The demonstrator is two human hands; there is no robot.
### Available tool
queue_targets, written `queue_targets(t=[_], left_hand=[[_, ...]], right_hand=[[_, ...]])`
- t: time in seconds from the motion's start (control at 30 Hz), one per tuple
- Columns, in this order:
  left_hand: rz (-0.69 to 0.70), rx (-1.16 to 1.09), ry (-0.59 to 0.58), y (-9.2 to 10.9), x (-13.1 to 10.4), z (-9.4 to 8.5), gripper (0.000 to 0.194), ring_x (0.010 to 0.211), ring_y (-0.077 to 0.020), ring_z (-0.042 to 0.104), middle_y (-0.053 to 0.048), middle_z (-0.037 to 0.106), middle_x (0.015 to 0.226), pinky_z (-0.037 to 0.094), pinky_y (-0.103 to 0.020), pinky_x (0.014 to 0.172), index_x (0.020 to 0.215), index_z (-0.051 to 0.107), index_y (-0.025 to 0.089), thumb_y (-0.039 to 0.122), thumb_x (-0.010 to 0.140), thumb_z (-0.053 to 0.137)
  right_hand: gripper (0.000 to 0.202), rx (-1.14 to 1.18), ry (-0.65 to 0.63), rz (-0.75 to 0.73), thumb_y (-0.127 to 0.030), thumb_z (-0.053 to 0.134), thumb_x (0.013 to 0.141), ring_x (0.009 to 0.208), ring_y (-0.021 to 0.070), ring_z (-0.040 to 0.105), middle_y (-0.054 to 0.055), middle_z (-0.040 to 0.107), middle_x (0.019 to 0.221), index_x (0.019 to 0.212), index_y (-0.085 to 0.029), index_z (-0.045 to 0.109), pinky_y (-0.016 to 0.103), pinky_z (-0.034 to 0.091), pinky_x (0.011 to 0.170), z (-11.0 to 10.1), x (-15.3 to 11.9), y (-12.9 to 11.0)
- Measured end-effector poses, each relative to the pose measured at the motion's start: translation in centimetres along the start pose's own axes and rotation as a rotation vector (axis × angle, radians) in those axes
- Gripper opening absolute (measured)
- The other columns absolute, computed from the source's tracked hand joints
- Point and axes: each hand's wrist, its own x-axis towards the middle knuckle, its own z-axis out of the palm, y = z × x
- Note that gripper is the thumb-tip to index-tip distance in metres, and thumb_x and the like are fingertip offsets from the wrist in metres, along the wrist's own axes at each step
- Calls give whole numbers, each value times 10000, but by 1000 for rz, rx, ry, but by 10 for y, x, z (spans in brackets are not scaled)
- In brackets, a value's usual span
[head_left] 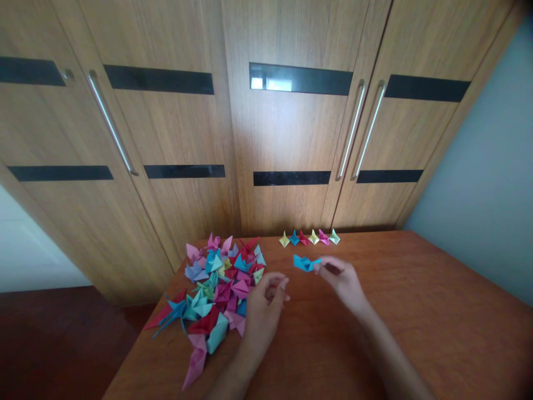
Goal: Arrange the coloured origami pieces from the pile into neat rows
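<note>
My right hand pinches one tip of a blue origami crane between thumb and fingers, just above the wooden table. To its left, my left hand is curled with thumb and fingertips together, and nothing shows in it. Beside that hand lies a heaped pile of folded paper cranes in pink, red, blue, green, yellow and lilac. Behind the held crane, several small paper cranes stand in a row near the table's far edge, in yellow, blue, red, pink and pale green.
The reddish-brown table reaches up to a wooden wardrobe with long metal handles and dark strips. A pale wall rises at the right. Dark floor shows beyond the table's left edge.
</note>
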Motion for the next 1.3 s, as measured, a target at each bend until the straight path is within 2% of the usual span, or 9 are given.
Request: queue_targets(t=[0.1, 0.2, 0.33, 0.47, 0.6, 0.77, 1.07, 1.3], left_hand=[[-69, -51, -103, -12, -10, 15, 197, 608, -125, 616, -48, 672, 869, 456, -208, 512, 917, 567, 156, 323, 840, 496], [-67, 1, -256, -25, -20, 30, 176, 576, -113, 598, -37, 676, 798, 441, -200, 512, 865, 597, 150, 273, 845, 472], [15, 157, -381, -29, -26, 37, 225, 601, -115, 600, -24, 677, 736, 431, -204, 571, 815, 642, 153, 280, 864, 462], [17, 245, -398, -22, -26, 35, 213, 644, -121, 602, -14, 673, 712, 415, -200, 600, 797, 652, 157, 248, 854, 468], [25, 274, -405, -15, -26, 34, 210, 656, -113, 597, -4, 664, 695, 403, -187, 604, 774, 654, 162, 222, 846, 466], [2, 293, -439, -10, -25, 34, 203, 663, -112, 594, -8, 671, 716, 404, -182, 607, 775, 656, 162, 215, 835, 469], [3, 337, -446, -17, -27, 36, 213, 678, -118, 601, -6, 684, 742, 393, -190, 602, 807, 668, 178, 237, 844, 467], [23, 337, -439, -18, -27, 35, 199, 701, -123, 604, -8, 682, 750, 395, -195, 628, 812, 663, 178, 221, 839, 470]], right_hand=[[265, 6, 293, 10, -423, 631, 746, 617, 130, 528, 14, 604, 670, 715, -161, 609, 232, 421, 572, -26, 15, 18], [345, -79, 465, 47, -480, 617, 724, 591, 140, 543, 27, 617, 663, 798, -143, 626, 236, 419, 548, -57, 39, 48], [397, -436, 518, 201, -509, 555, 730, 682, 205, 621, 85, 686, 749, 846, -146, 667, 273, 443, 609, -97, 70, 91], [360, -760, 480, 389, -449, 520, 757, 827, 255, 641, 106, 705, 849, 906, -171, 692, 301, 452, 686, -116, 87, 123], [390, -917, 398, 552, -447, 494, 781, 905, 299, 628, 148, 687, 951, 992, -181, 686, 339, 467, 695, -114, 91, 142], [405, -1046, 268, 671, -434, 445, 815, 904, 319, 628, 180, 660, 990, 1062, -197, 660, 394, 485, 695, -105, 94, 150], [409, -1146, 179, 660, -429, 402, 850, 918, 312, 627, 185, 648, 981, 1076, -170, 624, 409, 490, 729, -95, 94, 142], [372, -1132, 198, 628, -408, 392, 869, 911, 305, 627, 173, 646, 959, 1074, -157, 573, 400, 483, 734, -89, 86, 138]])
